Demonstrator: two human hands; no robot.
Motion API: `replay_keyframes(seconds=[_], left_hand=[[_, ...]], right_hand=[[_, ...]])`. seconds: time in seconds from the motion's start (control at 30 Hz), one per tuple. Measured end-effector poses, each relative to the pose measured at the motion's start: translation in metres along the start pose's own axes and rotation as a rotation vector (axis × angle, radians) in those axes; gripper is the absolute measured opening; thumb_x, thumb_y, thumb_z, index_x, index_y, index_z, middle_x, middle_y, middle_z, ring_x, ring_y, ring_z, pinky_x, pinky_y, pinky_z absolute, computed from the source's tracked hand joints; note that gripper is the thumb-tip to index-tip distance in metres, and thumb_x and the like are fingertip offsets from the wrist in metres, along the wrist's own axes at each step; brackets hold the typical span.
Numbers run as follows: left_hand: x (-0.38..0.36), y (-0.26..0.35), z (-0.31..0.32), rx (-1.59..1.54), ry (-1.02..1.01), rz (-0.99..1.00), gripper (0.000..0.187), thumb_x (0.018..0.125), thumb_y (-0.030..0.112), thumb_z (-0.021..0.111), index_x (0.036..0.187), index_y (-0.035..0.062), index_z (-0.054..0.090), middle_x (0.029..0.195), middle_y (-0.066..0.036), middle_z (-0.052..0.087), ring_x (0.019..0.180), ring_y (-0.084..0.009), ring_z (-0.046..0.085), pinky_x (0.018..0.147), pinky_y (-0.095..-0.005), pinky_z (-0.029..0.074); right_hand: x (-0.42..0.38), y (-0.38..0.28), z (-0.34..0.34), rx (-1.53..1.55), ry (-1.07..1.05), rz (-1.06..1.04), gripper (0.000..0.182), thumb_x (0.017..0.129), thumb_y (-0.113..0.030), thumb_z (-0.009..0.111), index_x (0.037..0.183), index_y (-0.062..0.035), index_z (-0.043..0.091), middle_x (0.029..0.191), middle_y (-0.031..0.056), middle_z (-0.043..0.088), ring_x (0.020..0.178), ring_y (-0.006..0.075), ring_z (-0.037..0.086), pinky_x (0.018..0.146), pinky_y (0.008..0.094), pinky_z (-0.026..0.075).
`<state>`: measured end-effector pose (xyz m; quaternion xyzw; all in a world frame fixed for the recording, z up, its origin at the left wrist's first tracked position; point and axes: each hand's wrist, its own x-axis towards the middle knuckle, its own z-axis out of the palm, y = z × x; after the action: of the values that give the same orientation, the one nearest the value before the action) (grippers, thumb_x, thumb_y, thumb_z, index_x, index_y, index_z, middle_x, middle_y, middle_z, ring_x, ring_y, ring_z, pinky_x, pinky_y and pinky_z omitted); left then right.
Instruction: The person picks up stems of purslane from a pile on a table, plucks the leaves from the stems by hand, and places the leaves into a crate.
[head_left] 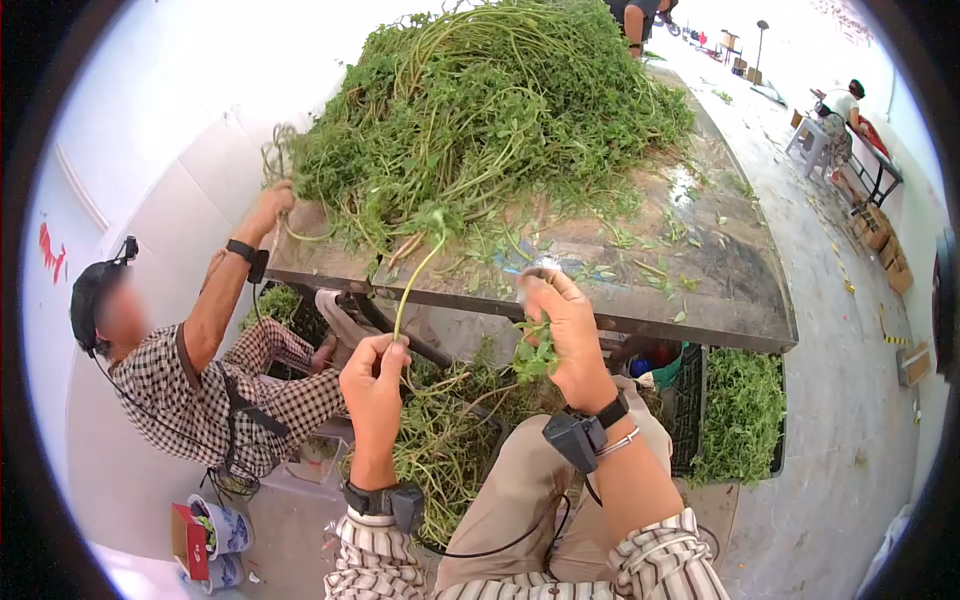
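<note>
My left hand [372,388] is closed in a pinch on the lower end of a long green stem [409,290]. The stem rises in a curve to the table's front edge, where its leafy top meets the loose greens. My right hand [566,335], also closed, holds a small leafy sprig [537,352] that hangs below the fingers. Behind both hands, a large heap of leafy green stems [490,110] lies on the worn table [730,265]. Under my left hand is a container of cut stems [445,455], partly hidden by my leg.
On the left a seated co-worker [250,390] reaches a hand into the heap. A black crate of greens [740,415] stands at the right, below the table. White-and-blue buckets [228,530] are at lower left. Another person [838,125] sits farther back, near cardboard boxes [880,240].
</note>
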<state>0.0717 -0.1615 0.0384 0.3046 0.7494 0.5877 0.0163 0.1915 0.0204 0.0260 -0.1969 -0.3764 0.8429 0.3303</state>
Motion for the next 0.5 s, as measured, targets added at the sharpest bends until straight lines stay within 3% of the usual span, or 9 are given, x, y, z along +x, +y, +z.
replay_keyframes(seconds=[0.07, 0.13, 0.17, 0.23, 0.4, 0.5], left_hand=[[-0.009, 0.001, -0.005, -0.013, -0.002, -0.008, 0.013, 0.088, 0.013, 0.059, 0.088, 0.0005, 0.063, 0.071, 0.003, 0.057, 0.062, -0.0031, 0.043, 0.056, -0.0194, 0.033], [-0.018, 0.001, -0.010, -0.015, -0.042, -0.015, 0.013, 0.088, 0.013, 0.059, 0.088, 0.0006, 0.063, 0.072, 0.003, 0.057, 0.064, -0.0034, 0.044, 0.058, -0.0195, 0.034], [-0.022, 0.001, -0.013, -0.016, -0.041, -0.014, 0.013, 0.088, 0.013, 0.059, 0.088, 0.0006, 0.063, 0.072, 0.003, 0.057, 0.064, -0.0034, 0.044, 0.058, -0.0195, 0.034], [-0.031, 0.001, -0.016, -0.045, -0.077, -0.022, 0.012, 0.088, 0.012, 0.059, 0.088, 0.0005, 0.063, 0.073, 0.002, 0.057, 0.066, -0.0041, 0.045, 0.060, -0.0200, 0.035], [-0.043, 0.005, -0.026, -0.089, -0.116, -0.009, 0.013, 0.087, 0.013, 0.061, 0.088, -0.0002, 0.062, 0.074, 0.001, 0.057, 0.067, -0.0048, 0.048, 0.062, -0.0207, 0.037], [-0.046, 0.015, -0.031, -0.100, -0.094, -0.018, 0.014, 0.087, 0.013, 0.061, 0.088, -0.0005, 0.062, 0.074, 0.001, 0.057, 0.068, -0.0048, 0.049, 0.062, -0.0201, 0.038]], right_hand=[[0.002, 0.007, 0.002, -0.063, -0.022, -0.080, 0.018, 0.087, -0.014, 0.058, 0.100, -0.0021, 0.061, 0.076, -0.0003, 0.057, 0.071, 0.0081, 0.051, 0.064, 0.0206, 0.042], [0.002, 0.011, 0.007, -0.463, -0.014, -0.344, 0.031, 0.086, -0.012, 0.058, 0.115, -0.0026, 0.059, 0.097, 0.0059, 0.065, 0.087, 0.0155, 0.060, 0.080, 0.0257, 0.046], [0.000, 0.012, 0.011, -0.464, -0.015, -0.345, 0.031, 0.086, -0.012, 0.058, 0.115, -0.0026, 0.059, 0.097, 0.0059, 0.065, 0.087, 0.0155, 0.060, 0.080, 0.0257, 0.046], [-0.008, 0.011, 0.023, -0.670, -0.112, -0.571, 0.040, 0.085, -0.010, 0.056, 0.125, -0.0048, 0.053, 0.116, 0.0123, 0.062, 0.103, 0.0234, 0.061, 0.090, 0.0297, 0.043], [-0.010, 0.028, 0.031, -0.740, -0.182, -0.629, 0.037, 0.086, -0.010, 0.054, 0.122, -0.0038, 0.054, 0.115, 0.0177, 0.060, 0.102, 0.0279, 0.061, 0.087, 0.0299, 0.045], [-0.009, 0.031, 0.032, -0.755, -0.174, -0.614, 0.030, 0.086, -0.010, 0.055, 0.115, -0.0029, 0.058, 0.102, 0.0184, 0.064, 0.089, 0.0279, 0.064, 0.078, 0.0312, 0.048]])
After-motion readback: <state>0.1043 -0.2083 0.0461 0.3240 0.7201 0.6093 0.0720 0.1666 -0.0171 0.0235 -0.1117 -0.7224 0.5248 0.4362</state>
